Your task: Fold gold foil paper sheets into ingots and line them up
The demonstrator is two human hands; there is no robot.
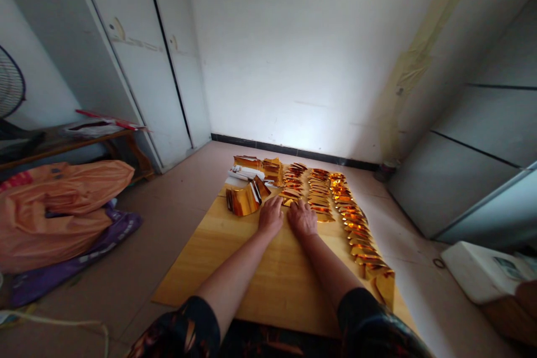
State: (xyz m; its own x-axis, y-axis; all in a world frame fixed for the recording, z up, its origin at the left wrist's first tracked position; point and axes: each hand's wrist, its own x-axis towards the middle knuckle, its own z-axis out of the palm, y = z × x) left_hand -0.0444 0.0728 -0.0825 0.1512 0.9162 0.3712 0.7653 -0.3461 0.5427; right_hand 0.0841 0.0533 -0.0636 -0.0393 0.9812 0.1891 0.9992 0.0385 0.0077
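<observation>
My left hand (272, 215) rests on the wooden board with its fingers bent and closed at the near end of the middle row. Beside it, my right hand (302, 218) has its fingers closed over a small folded piece of gold foil paper (292, 202). Both hands' fingertips meet this piece, one at each side. Just beyond it runs a row of folded gold foil pieces (293, 179). Right of my right hand lies another row of gold pieces (321, 196). A curved stack of gold foil sheets (243, 201) lies left of my left hand.
The wooden board (210, 257) stands before me. A long row of gold pieces (354, 229) lines its right side. More foil sheets (272, 170) and a white bundle (246, 173) lie at the back. Orange and purple bags (62, 207) lie left; a white box (482, 271) sits right.
</observation>
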